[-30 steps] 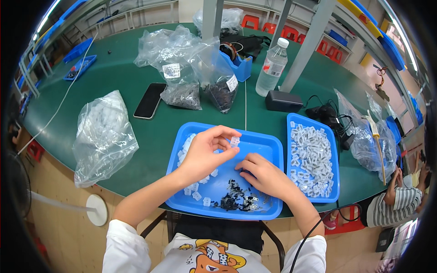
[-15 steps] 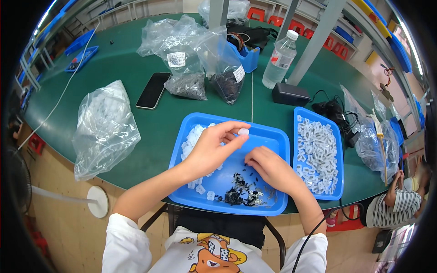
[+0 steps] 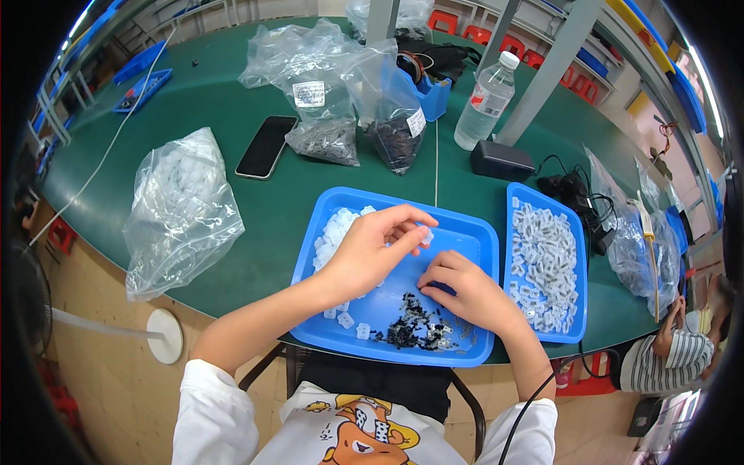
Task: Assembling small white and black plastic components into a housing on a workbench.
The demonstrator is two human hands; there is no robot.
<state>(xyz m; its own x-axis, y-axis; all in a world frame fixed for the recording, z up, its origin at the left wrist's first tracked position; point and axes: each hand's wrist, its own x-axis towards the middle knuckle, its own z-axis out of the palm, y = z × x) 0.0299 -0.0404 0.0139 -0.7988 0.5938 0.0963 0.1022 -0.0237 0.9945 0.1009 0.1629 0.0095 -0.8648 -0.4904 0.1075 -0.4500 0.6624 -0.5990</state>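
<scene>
My left hand [image 3: 385, 242] is closed in a pinch on a small white plastic piece [image 3: 427, 236], held above the blue tray [image 3: 310, 232]. My right hand [image 3: 461, 288] hovers low over the same tray, fingers curled together; whatever is between its fingertips is hidden. Below its fingers lies a scattered heap of tiny black parts [image 3: 411, 327], with small metal pieces [image 3: 443, 335] mixed in along the heap's right side. Partly behind my left hand and forearm, a pile of white plastic pieces [image 3: 335, 236] fills the tray's left end.
To the right stands a second blue tray [image 3: 583, 310] full of greyish-white pieces. A clear bag of white pieces [image 3: 186, 209] lies left. Farther back are a phone [image 3: 266, 147], bags of dark parts [image 3: 325, 141], a water bottle [image 3: 486, 105] and a black adapter [image 3: 502, 160].
My left hand has shifted slightly right, and the white piece is now more hidden by its fingers. My right hand stays over the small parts. The whole view has shifted a little.
</scene>
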